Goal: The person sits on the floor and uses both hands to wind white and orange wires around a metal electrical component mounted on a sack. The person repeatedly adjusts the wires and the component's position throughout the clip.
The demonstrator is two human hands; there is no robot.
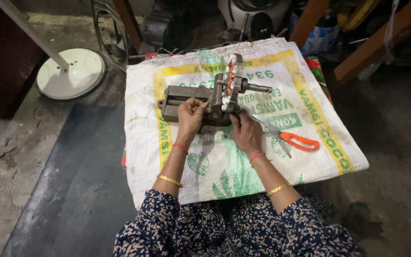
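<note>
A grey-brown metal vise [179,97] lies on a white woven sack [215,162] spread on the floor. Clamped upright in its jaws is a round motor part [233,78] with orange and white windings. My left hand [190,116] rests on the vise body near the jaws, fingers curled on it. My right hand [246,131] touches the vise base just under the clamped part. Orange-handled scissors [286,138] lie on the sack right of my right hand.
A white round fan base [72,74] with its pole stands at the back left. A wire fan guard [110,28] leans behind the sack. Wooden legs [372,43] and clutter fill the back right. Bare concrete floor [20,166] lies to the left.
</note>
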